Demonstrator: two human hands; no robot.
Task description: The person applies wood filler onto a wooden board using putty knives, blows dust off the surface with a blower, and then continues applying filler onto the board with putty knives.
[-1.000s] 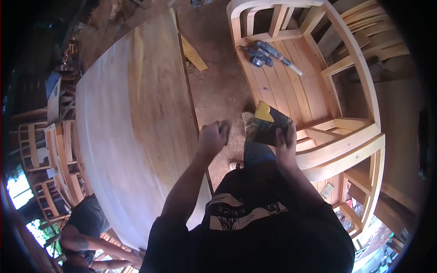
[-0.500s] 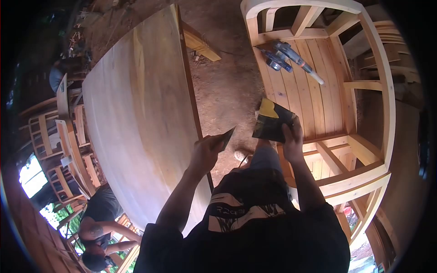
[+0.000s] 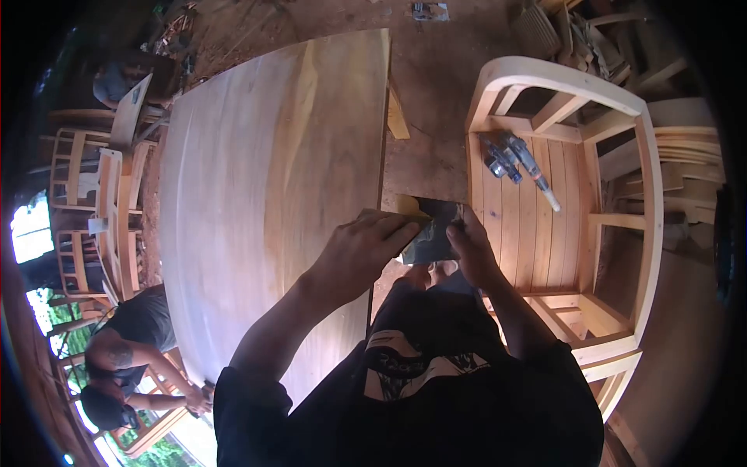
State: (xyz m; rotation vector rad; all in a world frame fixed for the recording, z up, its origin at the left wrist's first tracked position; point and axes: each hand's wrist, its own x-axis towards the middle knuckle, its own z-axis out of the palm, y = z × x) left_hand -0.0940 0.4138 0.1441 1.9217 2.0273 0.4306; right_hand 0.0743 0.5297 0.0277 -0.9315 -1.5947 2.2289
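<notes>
My right hand (image 3: 469,237) grips the edge of a dark flat sheet (image 3: 437,241), which has a yellow patch (image 3: 409,206) near its upper left. My left hand (image 3: 372,240) is closed around a thin dark flat piece, mostly hidden by the fingers, with its tip against the yellow patch. Both hands are in front of my torso, beside the right edge of a large wooden tabletop (image 3: 264,171).
A wooden bench frame (image 3: 652,257) stands at the right, with a corded power tool (image 3: 506,159) on its slats. At lower left a co-worker (image 3: 128,342) bends beside the tabletop. Another person (image 3: 113,84) is at the upper left. Wood pieces (image 3: 685,148) lie at far right.
My left hand has moved right and now meets the sheet in my right hand. The view has shifted, so the tabletop and bench appear farther right and lower.
</notes>
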